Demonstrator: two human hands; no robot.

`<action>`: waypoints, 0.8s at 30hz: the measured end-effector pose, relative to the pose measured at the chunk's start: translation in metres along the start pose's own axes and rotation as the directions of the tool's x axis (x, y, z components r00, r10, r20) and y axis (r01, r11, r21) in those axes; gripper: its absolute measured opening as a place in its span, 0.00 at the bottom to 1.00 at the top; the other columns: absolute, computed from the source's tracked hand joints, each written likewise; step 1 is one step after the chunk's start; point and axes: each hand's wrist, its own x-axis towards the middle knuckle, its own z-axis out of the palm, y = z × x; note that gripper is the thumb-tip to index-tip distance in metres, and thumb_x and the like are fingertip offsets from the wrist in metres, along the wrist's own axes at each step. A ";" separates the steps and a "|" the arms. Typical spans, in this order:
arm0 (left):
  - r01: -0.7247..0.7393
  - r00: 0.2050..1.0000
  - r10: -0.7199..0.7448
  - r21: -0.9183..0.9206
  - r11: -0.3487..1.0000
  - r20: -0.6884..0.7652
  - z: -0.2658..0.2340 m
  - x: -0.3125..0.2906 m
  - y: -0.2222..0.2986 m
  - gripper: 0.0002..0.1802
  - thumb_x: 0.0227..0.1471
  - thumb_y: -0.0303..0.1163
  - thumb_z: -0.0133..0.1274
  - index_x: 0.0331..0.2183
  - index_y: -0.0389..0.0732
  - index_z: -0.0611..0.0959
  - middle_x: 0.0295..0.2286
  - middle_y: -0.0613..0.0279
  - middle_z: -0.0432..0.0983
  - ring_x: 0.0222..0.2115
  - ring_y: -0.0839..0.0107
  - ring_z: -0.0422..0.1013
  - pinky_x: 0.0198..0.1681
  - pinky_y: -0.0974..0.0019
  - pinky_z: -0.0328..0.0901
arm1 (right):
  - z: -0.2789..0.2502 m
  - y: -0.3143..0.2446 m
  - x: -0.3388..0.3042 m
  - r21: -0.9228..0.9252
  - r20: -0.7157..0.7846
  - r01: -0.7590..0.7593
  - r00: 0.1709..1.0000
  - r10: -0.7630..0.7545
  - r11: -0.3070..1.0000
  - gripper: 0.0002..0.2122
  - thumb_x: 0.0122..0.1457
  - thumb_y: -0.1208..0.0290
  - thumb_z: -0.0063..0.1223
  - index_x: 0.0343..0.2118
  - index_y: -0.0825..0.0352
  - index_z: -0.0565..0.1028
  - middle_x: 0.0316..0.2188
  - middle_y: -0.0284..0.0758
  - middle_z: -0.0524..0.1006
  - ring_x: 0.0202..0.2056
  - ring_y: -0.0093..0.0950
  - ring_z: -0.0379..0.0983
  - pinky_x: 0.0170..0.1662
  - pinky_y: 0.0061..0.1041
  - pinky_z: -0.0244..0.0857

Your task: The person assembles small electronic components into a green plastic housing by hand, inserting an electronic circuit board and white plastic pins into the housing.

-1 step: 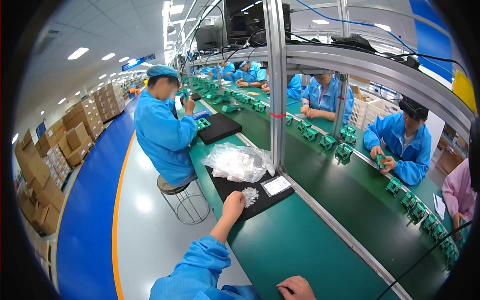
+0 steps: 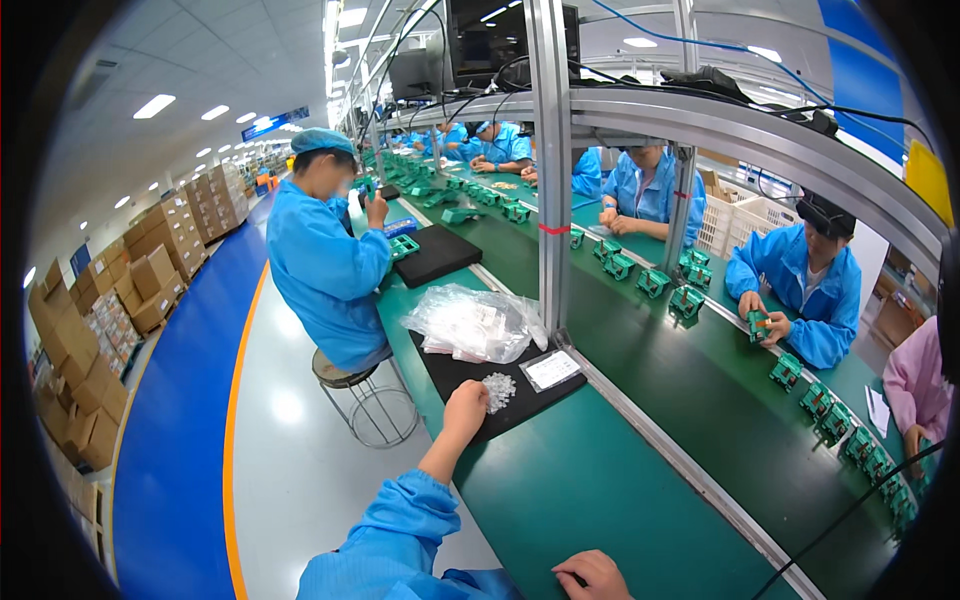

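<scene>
My left hand [image 2: 466, 409] reaches to the near left edge of a pile of small clear pieces [image 2: 499, 391] on a black mat [image 2: 512, 420]. Its fingers are bent and closed at the pile; what they hold, if anything, is hidden. Just beyond the pile lies a clear plastic bag [image 2: 470, 322] with pale packets inside. To the right of the pile a white printed label [image 2: 552, 370] lies on the mat. My right hand [image 2: 592, 576] rests on the green table [image 2: 610, 480] at the lower edge, fingers curled in, nothing visible in them.
A metal post [image 2: 552, 200] rises behind the mat. Beyond a rail runs a green belt [image 2: 680, 370] with green assemblies [image 2: 686, 301] along its far side. A co-worker [image 2: 325, 260] sits ahead at left on a stool [image 2: 345, 372]; another co-worker [image 2: 800, 285] handles a green assembly across the belt.
My hands and the things on the mat have not visibly moved. Across the belt, the co-worker's green assembly has turned slightly.
</scene>
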 end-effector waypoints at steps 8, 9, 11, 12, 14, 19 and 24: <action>-0.034 0.997 0.035 0.018 0.999 -0.065 0.003 0.011 -0.010 0.03 0.37 0.24 0.47 0.21 0.37 0.75 0.23 0.56 0.68 0.25 0.57 0.67 0.29 0.62 0.62 | 0.002 0.003 0.002 -0.002 0.006 -0.008 1.000 0.008 1.000 0.02 0.40 0.79 0.50 0.20 0.69 0.70 0.21 0.39 0.70 0.25 0.37 0.66 0.29 0.29 0.60; -0.010 0.997 0.010 -0.009 1.000 -0.079 0.003 0.011 -0.013 0.04 0.37 0.24 0.47 0.22 0.36 0.76 0.23 0.56 0.69 0.25 0.57 0.67 0.29 0.62 0.62 | 0.003 0.003 0.002 -0.005 -0.010 -0.003 1.000 0.003 1.000 0.02 0.40 0.79 0.50 0.20 0.69 0.70 0.21 0.39 0.70 0.26 0.37 0.66 0.29 0.29 0.60; 0.006 0.995 -0.013 -0.067 0.998 -0.098 0.000 0.012 -0.009 0.05 0.35 0.23 0.48 0.23 0.36 0.76 0.23 0.55 0.70 0.24 0.61 0.68 0.29 0.65 0.62 | 0.004 0.003 0.002 -0.008 -0.031 0.004 1.000 -0.005 1.000 0.02 0.40 0.79 0.50 0.20 0.69 0.70 0.21 0.39 0.70 0.25 0.37 0.66 0.29 0.30 0.60; 0.090 0.991 -0.103 -0.144 0.985 -0.082 -0.002 0.013 -0.006 0.04 0.36 0.23 0.48 0.23 0.36 0.76 0.22 0.56 0.70 0.24 0.64 0.68 0.28 0.67 0.63 | 0.004 0.003 0.003 -0.010 -0.050 0.013 0.999 -0.014 1.000 0.02 0.39 0.80 0.49 0.20 0.69 0.70 0.21 0.39 0.69 0.25 0.37 0.65 0.29 0.30 0.60; 0.169 0.982 -0.183 -0.228 0.959 -0.045 -0.004 0.011 0.009 0.04 0.37 0.22 0.48 0.23 0.36 0.76 0.21 0.58 0.71 0.23 0.68 0.69 0.27 0.69 0.63 | 0.001 0.003 0.001 -0.035 -0.055 -0.008 0.998 0.006 0.999 0.03 0.41 0.79 0.49 0.22 0.69 0.71 0.23 0.39 0.70 0.26 0.37 0.66 0.31 0.30 0.60; 0.557 0.780 -0.177 -0.795 -0.242 0.600 0.011 -0.018 0.086 0.06 0.44 0.23 0.48 0.29 0.39 0.71 0.25 0.64 0.70 0.26 0.77 0.67 0.27 0.78 0.63 | -0.017 0.036 -0.008 -0.085 -0.060 -0.101 0.994 0.096 0.991 0.08 0.43 0.74 0.51 0.30 0.65 0.71 0.30 0.36 0.69 0.33 0.32 0.67 0.33 0.26 0.61; 0.859 0.389 0.384 -0.179 -0.480 0.838 0.028 -0.092 0.173 0.05 0.46 0.25 0.46 0.29 0.37 0.70 0.27 0.64 0.68 0.27 0.76 0.66 0.32 0.76 0.65 | -0.046 0.042 0.009 0.199 -0.606 -0.260 0.725 0.327 0.945 0.15 0.46 0.72 0.48 0.39 0.66 0.65 0.36 0.35 0.67 0.39 0.29 0.63 0.40 0.24 0.56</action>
